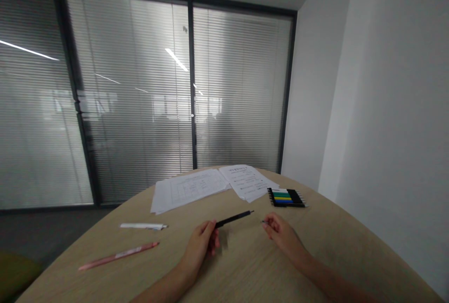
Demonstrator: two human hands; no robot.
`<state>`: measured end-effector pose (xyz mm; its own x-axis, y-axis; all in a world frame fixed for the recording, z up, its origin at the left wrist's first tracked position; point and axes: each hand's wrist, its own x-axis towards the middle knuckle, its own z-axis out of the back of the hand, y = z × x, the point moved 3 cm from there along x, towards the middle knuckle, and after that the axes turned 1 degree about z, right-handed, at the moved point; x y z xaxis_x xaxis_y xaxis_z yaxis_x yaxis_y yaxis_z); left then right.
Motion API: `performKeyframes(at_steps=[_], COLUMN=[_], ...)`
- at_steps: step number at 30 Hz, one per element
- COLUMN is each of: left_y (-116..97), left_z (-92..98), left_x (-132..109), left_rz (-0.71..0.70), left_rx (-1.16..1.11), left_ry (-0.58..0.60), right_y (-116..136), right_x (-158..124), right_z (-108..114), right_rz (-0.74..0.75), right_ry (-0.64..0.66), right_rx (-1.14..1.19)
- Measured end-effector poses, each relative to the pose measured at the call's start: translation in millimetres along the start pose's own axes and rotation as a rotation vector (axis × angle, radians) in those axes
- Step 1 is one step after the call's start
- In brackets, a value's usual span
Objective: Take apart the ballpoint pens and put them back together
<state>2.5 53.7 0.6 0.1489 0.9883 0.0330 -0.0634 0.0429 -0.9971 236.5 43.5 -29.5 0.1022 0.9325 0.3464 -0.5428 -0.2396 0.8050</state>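
Observation:
My left hand (200, 246) is closed around one end of a slim black pen (234, 219), holding it above the table. The pen's narrow tip points to the right, towards my other hand. With thumb and fingers pinched together, my right hand (282, 236) grips a small piece with a dark tip (263, 221); most of it is hidden by the fingers, so its kind is unclear. A gap separates this piece from the pen's tip. Beyond my right hand lies a row of dark pens (298, 198) side by side, with white, green, yellow and blue bands on part of it.
On the round wooden table (242, 265), a white pen (142, 226) and a pink pen (119, 256) lie to the left. Printed sheets (191, 191) and more papers (247, 181) rest near the far edge. Behind stands a glass partition with blinds (140, 92).

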Motion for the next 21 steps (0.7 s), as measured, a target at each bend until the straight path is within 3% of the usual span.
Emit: performKeyframes(at_steps=[7, 12, 21], left_y=[-4.5, -4.2, 3.7], left_z=[-2.9, -5.8, -5.0], left_x=[-4.6, -7.4, -2.1], left_rz=[-0.106, -0.075, -0.079], left_rx=[0.320, 0.301, 0.289], left_ry=[0.057, 0.105, 0.116], right_y=[17.8, 20.2, 9.5], right_x=[-9.2, -10.4, -2.6], right_z=[6.3, 7.4, 6.3], right_rz=[0.131, 0.154, 0.051], right_ry=[-0.066, -0.087, -0.103], right_rx=[-0.160, -0.157, -0.121])
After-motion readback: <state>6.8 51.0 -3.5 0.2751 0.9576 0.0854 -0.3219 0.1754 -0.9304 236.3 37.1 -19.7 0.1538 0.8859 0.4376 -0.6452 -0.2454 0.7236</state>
